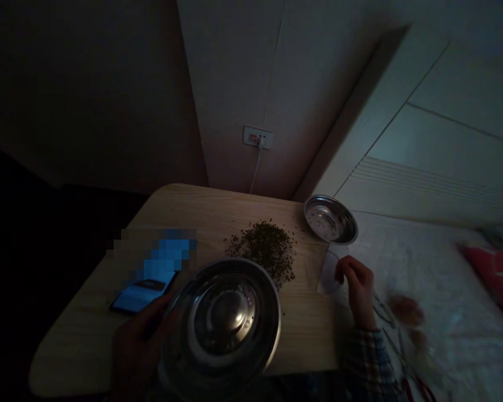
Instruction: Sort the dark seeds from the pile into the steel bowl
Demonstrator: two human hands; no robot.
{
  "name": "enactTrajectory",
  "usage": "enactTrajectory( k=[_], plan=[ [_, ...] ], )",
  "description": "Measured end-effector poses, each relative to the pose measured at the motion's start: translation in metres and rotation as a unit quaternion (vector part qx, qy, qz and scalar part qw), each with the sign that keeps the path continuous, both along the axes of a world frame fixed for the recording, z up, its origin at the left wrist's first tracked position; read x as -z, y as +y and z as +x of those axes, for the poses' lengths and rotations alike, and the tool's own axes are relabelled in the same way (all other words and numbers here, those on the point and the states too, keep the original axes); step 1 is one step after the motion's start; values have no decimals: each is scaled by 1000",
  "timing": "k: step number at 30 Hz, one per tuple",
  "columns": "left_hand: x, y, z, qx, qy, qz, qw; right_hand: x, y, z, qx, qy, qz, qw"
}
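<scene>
Dim wooden table: your left hand grasps a bowl; hold it steady, grains just beyond. Right hand curled, contents unclear.

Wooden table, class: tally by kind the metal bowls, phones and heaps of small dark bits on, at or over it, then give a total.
Metal bowls: 2
Phone: 1
Heap of small dark bits: 1
Total: 4

Seed-like bits on tbl, btwn phone & far bowl.
</scene>
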State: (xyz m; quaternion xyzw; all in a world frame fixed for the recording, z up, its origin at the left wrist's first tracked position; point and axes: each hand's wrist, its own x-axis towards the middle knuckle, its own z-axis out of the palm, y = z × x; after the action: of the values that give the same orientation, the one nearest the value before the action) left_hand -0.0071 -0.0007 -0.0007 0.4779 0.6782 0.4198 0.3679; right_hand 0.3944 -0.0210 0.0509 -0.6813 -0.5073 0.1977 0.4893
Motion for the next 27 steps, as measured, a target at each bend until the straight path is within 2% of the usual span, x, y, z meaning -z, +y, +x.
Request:
enactTrajectory(
  k=[4, 8, 12, 21, 27],
  plan=[
    [1, -3, 1, 47, -24, 14, 998, -4, -34, -23, 82, -11, 2, 997],
    [-3, -2, 4, 52, -57, 24, 997, 4, -69, -49, 100, -47, -52, 993],
    [-8, 0, 6, 57, -121, 11, 991, 15, -91, -68, 120, -71, -92, 986],
    [-1, 0, 7, 89, -173, 36, 980, 15, -97, -99, 100, -20, -58, 993],
    [3, -5, 4, 138, -176, 57, 973, 12, -108, -93, 106, -9, -31, 994]
  ],
)
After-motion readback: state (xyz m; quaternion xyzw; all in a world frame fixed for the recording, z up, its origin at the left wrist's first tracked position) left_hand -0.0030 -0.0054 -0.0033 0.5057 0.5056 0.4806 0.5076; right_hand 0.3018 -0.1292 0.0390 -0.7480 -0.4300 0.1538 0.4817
